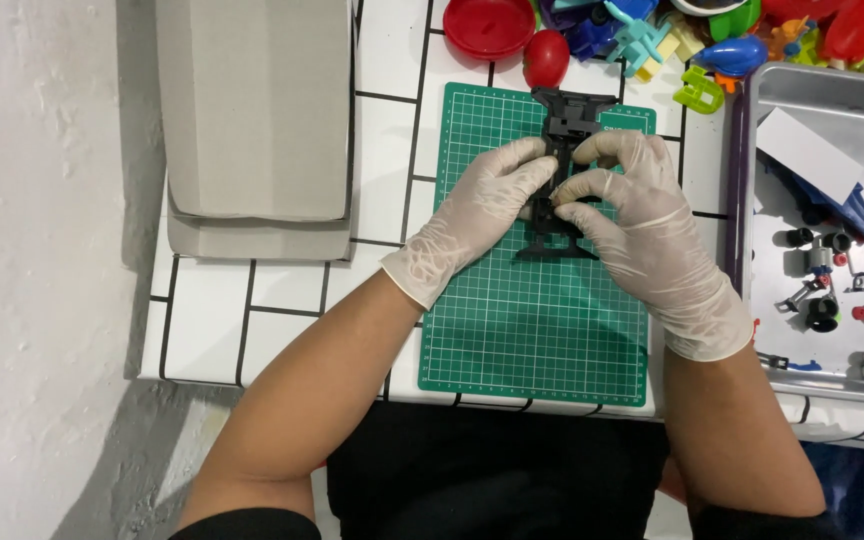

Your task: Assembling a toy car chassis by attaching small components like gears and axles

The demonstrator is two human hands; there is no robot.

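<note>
A black plastic toy chassis [564, 120] lies lengthwise on a green cutting mat [537, 330]. Both my hands wear white latex gloves. My left hand [482, 210] grips the chassis from its left side, fingers curled against its middle. From the right, my right hand [632, 215] pinches the same part with thumb and fingers bent over it. The middle of the chassis is hidden under my fingers; its far end and near crossbar [555, 252] show.
A grey cardboard box [257, 120] sits at the left on the white tiled table [207, 320]. A metal tray [822, 90] at the right holds small black wheels, screws and blue parts. Colourful plastic toys [652, 35] and a red bowl [487, 25] crowd the far edge.
</note>
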